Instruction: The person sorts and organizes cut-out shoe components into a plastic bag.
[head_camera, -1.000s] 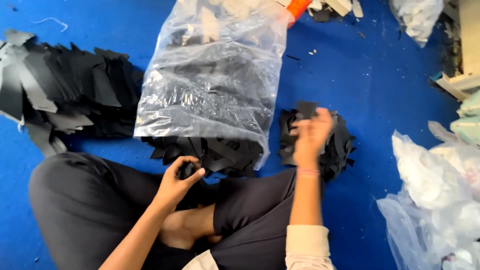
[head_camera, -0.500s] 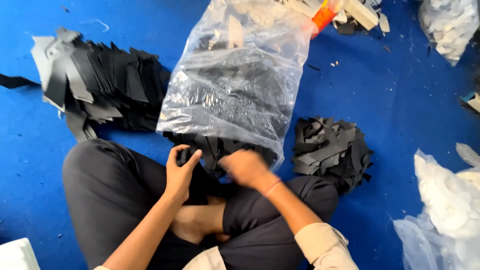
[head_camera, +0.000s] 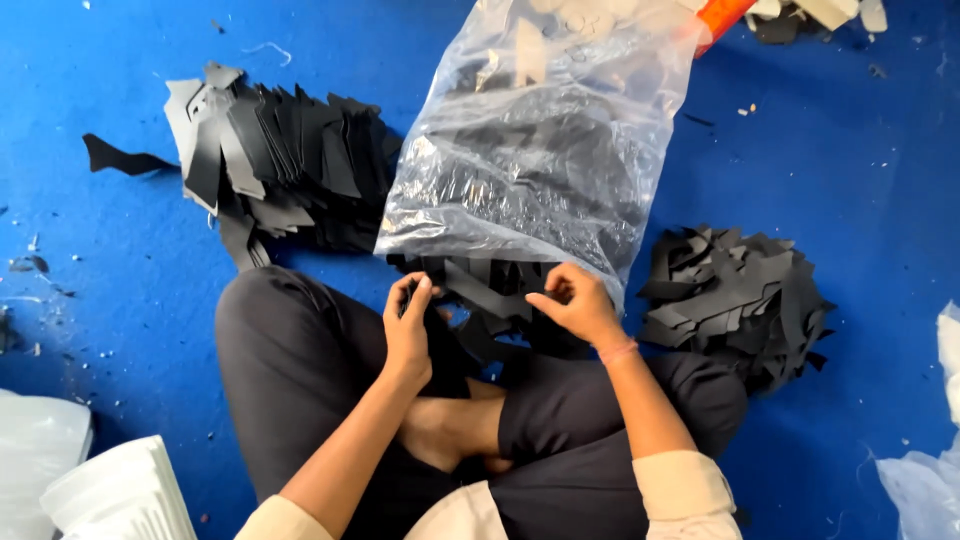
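I sit cross-legged on a blue floor. A clear plastic bag (head_camera: 540, 150) full of black cut pieces lies in front of my knees, and black pieces (head_camera: 485, 290) spill from its mouth. My left hand (head_camera: 408, 330) is closed around a small black piece just left of that mouth. To the right, the fingers of my right hand (head_camera: 578, 305) pinch a black piece at the bag's opening. A fanned stack of black pieces (head_camera: 280, 160) lies to the left of the bag. A looser heap of black pieces (head_camera: 735, 295) lies to its right.
White plastic bags lie at the lower left (head_camera: 100, 490) and at the lower right edge (head_camera: 920, 480). An orange object (head_camera: 722, 15) and pale scraps (head_camera: 825, 12) sit at the top right. A single black strip (head_camera: 120, 158) lies on the floor at far left.
My right hand left the heap on the right, came down across my lap and now pinches at the bag's mouth. My left hand stayed by the opening. The view shifted.
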